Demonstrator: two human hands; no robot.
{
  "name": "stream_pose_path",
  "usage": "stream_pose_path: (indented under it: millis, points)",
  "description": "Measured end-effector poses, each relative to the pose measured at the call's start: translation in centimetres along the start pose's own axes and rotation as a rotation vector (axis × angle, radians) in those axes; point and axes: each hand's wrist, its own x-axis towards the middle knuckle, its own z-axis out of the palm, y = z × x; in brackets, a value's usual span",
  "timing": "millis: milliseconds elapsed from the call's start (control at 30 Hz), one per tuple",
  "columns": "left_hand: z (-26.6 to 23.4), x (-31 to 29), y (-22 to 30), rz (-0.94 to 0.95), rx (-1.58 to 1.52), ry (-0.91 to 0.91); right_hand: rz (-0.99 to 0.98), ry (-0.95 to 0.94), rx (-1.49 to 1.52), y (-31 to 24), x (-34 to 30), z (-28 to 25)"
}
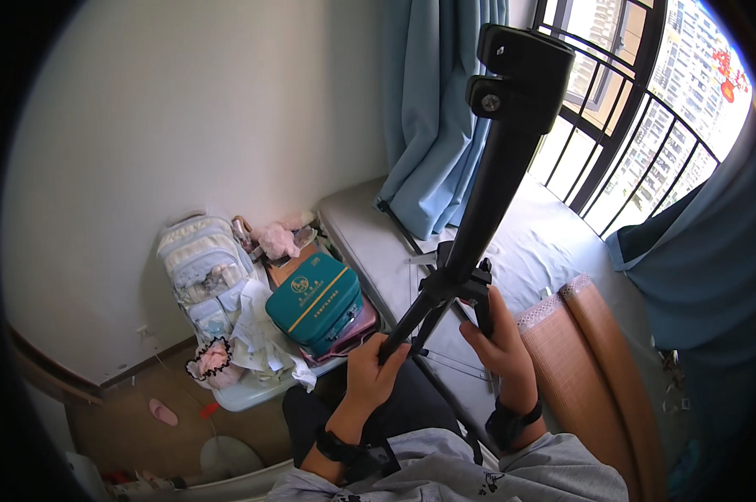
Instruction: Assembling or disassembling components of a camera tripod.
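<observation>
A black tripod [488, 197] rises in front of me, its thick centre pole slanting up and to the right. At its top is a black head [524, 79] with a screw at the side. Lower down, the legs fan out from a hub [455, 284]. My left hand [371, 378] is wrapped round the left leg near its lower visible end. On the other side, my right hand [505, 345] grips the right leg just below the hub. A further leg between them is partly hidden. Both my wrists wear black bands.
Left of my legs, a low light table [244, 400] bears a green case [312, 301], a pale backpack [206, 259], crumpled papers and a pink plush toy [277, 240]. A bed [357, 226] with a rolled mat [587, 360] lies ahead and right. Blue curtains [432, 109] flank a railed window.
</observation>
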Motion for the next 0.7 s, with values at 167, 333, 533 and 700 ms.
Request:
stream_pose_path:
  millis: [167, 333, 533, 700]
  points:
    - [0.1, 0.2, 0.0, 0.015, -0.027, -0.015, 0.065, -0.244, 0.300, 1.2, 0.4, -0.9]
    - [0.2, 0.3, -0.1, 0.016, -0.005, 0.031, -0.013, -0.198, 0.134, 1.1, 0.2, -0.3]
    - [0.3, 0.4, 0.0, 0.085, 0.051, 0.058, -0.035, -0.163, 0.031, 0.1, 0.1, -0.3]
    - [1.5, -1.3, -2.2, 0.684, 0.355, 0.470, -0.039, -0.069, 0.157, 0.0, 1.0, 0.0]
